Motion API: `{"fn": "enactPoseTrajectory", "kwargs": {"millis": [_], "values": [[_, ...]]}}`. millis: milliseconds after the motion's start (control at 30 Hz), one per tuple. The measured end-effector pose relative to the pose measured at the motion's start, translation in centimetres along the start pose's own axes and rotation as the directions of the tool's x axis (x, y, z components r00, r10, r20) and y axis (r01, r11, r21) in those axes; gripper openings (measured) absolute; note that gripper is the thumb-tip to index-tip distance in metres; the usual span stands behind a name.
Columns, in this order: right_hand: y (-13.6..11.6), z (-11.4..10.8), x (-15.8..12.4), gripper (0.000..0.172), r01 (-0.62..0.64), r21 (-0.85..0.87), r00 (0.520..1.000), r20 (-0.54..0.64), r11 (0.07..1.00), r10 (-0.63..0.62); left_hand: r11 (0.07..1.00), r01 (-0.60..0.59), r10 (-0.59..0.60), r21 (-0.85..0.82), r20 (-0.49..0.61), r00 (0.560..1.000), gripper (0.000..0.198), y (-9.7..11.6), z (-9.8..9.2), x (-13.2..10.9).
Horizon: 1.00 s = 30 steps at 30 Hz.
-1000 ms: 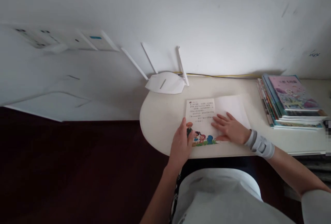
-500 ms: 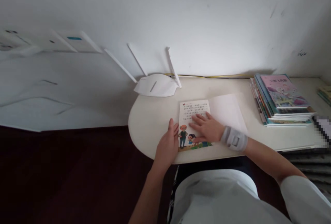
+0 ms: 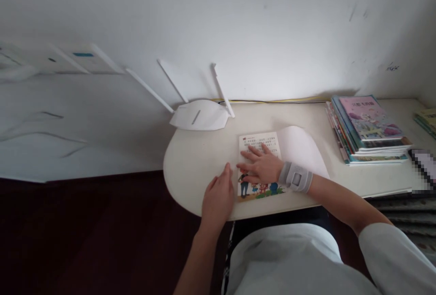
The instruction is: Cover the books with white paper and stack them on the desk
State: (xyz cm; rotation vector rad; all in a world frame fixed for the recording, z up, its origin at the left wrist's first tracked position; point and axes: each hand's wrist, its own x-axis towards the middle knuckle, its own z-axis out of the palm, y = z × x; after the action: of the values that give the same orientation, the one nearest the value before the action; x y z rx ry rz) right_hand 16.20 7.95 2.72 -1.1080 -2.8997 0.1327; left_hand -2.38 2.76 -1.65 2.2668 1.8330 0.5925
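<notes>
You're apparently flattening the open, white, cartoon-printed paper booklet [image 3: 290, 149]: right grip [image 3: 265, 167] spread on it, left grip [image 3: 218, 195] loosely open, seemingly empty, beside it; next, press evenly.

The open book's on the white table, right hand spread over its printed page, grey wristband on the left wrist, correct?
Not quite: the head view shows the grey wristband on the wrist of the right hand, not the left hand. The open book does lie on the white table, with the right hand spread over its printed page.
</notes>
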Motion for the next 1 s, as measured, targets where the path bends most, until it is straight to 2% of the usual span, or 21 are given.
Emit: {"fn": "enactPoseTrajectory", "kwargs": {"millis": [133,300,400,500,567,767,1000], "values": [[0.4,0.1,-0.5,0.054,0.010,0.005,1.000,0.004,1.000,-0.010,0.980,-0.078,0.070,0.181,0.051,0.996,0.045,0.2,0.0,-0.4],[0.7,-0.7,-1.3,0.063,-0.044,0.019,0.998,-0.042,0.999,0.045,0.964,-0.090,0.074,0.250,0.071,0.995,0.046,0.4,-0.2,-0.5],[2.0,-1.6,-3.5,0.062,-0.208,-0.030,0.974,-0.102,0.978,0.205,0.956,-0.090,0.069,0.279,0.087,0.994,0.046,0.6,-0.4,-0.6],[3.3,-1.5,-6.3,0.046,-0.423,-0.108,0.905,-0.099,0.900,0.413,0.953,-0.085,0.061,0.291,0.090,0.994,0.045,0.8,-0.4,-0.6],[3.3,-0.7,-7.5,0.040,-0.489,-0.137,0.872,-0.103,0.862,0.478,0.955,-0.080,0.062,0.285,0.074,0.995,0.043,0.8,-0.3,-0.7],[1.3,1.8,-7.3,0.045,-0.498,-0.065,0.865,-0.112,0.865,0.490,0.968,-0.087,0.078,0.237,0.048,0.996,0.040,0.9,-0.3,-0.6],[0.6,-0.2,-7.0,0.046,-0.543,-0.126,0.839,-0.038,0.830,0.543,0.975,-0.073,0.070,0.210,0.021,0.997,0.040,1.2,-0.4,-0.6]]}}
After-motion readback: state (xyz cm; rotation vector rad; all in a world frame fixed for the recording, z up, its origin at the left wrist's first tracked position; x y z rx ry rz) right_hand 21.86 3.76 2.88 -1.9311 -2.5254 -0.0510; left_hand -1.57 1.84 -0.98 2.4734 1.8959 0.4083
